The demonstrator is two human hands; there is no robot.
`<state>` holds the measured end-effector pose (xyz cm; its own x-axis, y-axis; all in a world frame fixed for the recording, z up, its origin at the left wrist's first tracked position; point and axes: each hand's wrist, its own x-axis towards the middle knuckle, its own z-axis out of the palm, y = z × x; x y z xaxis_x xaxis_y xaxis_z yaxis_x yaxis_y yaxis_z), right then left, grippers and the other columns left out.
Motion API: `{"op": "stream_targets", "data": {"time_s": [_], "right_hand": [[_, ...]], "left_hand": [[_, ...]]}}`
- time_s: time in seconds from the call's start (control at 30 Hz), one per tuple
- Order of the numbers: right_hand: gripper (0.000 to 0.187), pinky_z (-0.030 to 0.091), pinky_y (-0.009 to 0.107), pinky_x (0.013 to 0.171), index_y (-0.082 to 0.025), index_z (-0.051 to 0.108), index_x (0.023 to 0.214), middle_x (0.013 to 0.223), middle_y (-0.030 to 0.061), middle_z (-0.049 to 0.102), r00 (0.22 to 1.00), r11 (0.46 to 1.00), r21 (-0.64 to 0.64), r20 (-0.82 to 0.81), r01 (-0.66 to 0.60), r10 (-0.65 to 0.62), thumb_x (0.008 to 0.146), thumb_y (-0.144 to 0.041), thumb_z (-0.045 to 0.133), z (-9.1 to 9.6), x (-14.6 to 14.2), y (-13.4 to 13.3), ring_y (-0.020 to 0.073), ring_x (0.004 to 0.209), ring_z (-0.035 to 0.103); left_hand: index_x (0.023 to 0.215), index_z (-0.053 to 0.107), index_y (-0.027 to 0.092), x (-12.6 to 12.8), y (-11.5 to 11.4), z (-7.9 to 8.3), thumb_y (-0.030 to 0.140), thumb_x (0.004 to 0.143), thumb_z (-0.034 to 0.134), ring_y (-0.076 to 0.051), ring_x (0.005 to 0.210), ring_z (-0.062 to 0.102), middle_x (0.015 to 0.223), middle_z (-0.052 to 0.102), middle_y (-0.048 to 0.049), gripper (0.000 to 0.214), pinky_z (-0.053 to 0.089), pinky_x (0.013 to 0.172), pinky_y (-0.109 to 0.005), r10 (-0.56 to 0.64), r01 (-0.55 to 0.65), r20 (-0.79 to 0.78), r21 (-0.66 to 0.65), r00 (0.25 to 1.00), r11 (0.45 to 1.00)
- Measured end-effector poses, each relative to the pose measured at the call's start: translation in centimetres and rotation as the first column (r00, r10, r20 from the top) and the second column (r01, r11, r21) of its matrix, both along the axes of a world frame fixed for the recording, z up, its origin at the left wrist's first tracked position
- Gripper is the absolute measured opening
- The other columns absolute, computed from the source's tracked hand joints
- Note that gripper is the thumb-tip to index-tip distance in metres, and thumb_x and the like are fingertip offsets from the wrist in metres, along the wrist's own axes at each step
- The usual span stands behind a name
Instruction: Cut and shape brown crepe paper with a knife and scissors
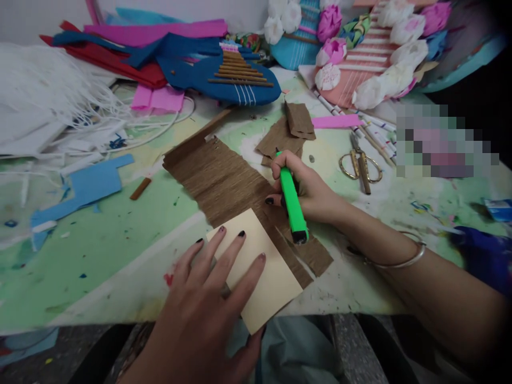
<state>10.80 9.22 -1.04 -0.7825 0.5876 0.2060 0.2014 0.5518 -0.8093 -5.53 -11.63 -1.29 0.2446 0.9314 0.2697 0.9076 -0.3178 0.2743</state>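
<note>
My left hand (208,298) lies flat with fingers spread on a cream card (266,277) near the table's front edge. The card rests on a long strip of brown crepe paper (218,181). My right hand (308,194) grips a green utility knife (293,202), its tip pointing away from me, just right of the card's upper edge over the brown paper. A cut runs through the brown paper beside the card's right side.
Brown paper scraps (286,133) and scissors (360,165) lie beyond my right hand. Blue paper pieces (86,186) sit at left, white shredded paper (48,96) far left. Coloured crepe sheets (152,48), a blue decorated shape (224,80) and paper flowers (372,48) fill the back. The table (120,234) is paint-stained green.
</note>
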Motion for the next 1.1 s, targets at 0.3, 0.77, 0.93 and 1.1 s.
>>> {"op": "stream_targets", "data": {"time_s": [0.3,0.77,0.93,1.1], "right_hand": [[0.029,0.033,0.025,0.060,-0.025,0.037,0.094,0.073,-0.0060,0.037,0.999,0.998,0.058,0.002,-0.038,0.038,0.081,-0.020,0.062,0.1,0.1,0.3,0.0114,0.062,0.036],[0.026,0.035,0.026,0.059,-0.026,0.037,0.094,0.075,-0.0040,0.040,0.999,0.996,0.083,0.021,-0.029,0.027,0.083,-0.024,0.061,0.1,0.1,0.3,0.0129,0.063,0.038],[0.030,0.035,0.026,0.060,-0.026,0.037,0.094,0.077,-0.0043,0.041,0.999,0.996,0.089,0.031,-0.021,0.018,0.081,-0.021,0.063,0.4,0.2,0.2,0.0124,0.063,0.038],[0.029,0.036,0.027,0.062,-0.027,0.036,0.096,0.076,-0.0047,0.042,0.999,0.998,0.052,0.030,-0.024,0.023,0.083,-0.026,0.062,0.3,0.2,0.1,0.0129,0.064,0.040]], "left_hand": [[0.137,0.047,0.028,-0.3,1.1,0.0,0.070,0.069,0.063,-0.041,0.136,0.031,0.146,0.043,-0.0134,0.081,0.030,0.104,-0.063,-0.080,0.072,-0.109,-0.070,0.991,0.995],[0.142,0.041,0.027,-0.3,1.3,0.2,0.070,0.077,0.053,-0.041,0.137,0.030,0.149,0.039,-0.0124,0.079,0.026,0.105,-0.063,-0.086,0.077,-0.114,-0.086,0.990,0.993],[0.138,0.047,0.025,-0.2,1.5,0.2,0.061,0.081,0.054,-0.040,0.136,0.033,0.145,0.044,-0.0135,0.067,0.030,0.103,-0.063,-0.091,0.086,-0.094,-0.054,0.991,0.995],[0.137,0.049,0.026,0.0,1.4,0.3,0.056,0.083,0.054,-0.039,0.137,0.032,0.145,0.045,-0.0129,0.062,0.029,0.103,-0.063,-0.082,0.078,-0.083,-0.052,0.993,0.996]]}}
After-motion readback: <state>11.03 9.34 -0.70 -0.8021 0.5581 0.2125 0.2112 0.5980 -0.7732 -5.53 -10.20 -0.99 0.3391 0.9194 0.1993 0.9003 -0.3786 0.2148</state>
